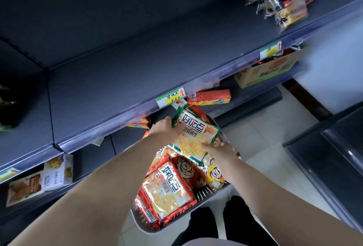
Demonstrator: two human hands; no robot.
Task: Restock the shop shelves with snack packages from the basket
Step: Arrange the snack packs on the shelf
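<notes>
**Both hands clamped on a green-edged snack pack over the basket**

Left hand [165, 130] grips the far left corner of the green-edged snack pack [198, 133], fingers curled round its crimped edge. The right hand [223, 155] holds the pack's near right edge, with one finger laid flat across the yellow face.

Nearest the camera, two feet in black [237, 210] stand on the pale tiled floor [265, 133], just beside the near rim of the grey basket [204, 196]. Inside the basket, a red snack pack [167, 190] lies at the near left corner on top of others like it. A bee-cartoon pack [214, 175] leans at the right wall, and a red cartoon-face pack [186, 168] sits between the two.

Off to the left, a cookie bag [39, 179] lies near the front edge of the lower shelf [94, 159].

The held pack is tilted above the basket's far end, its top edge just below the front edge of the grey shelf [117, 69]. A price label [170, 96] with a red arrow sits on that front edge. Below it lies a red biscuit box [209, 97], and farther right stands a cardboard carton [269, 69].

At the grey shelf's far right corner, clear-wrapped snack packets [284, 4] stand in a cluster.
</notes>
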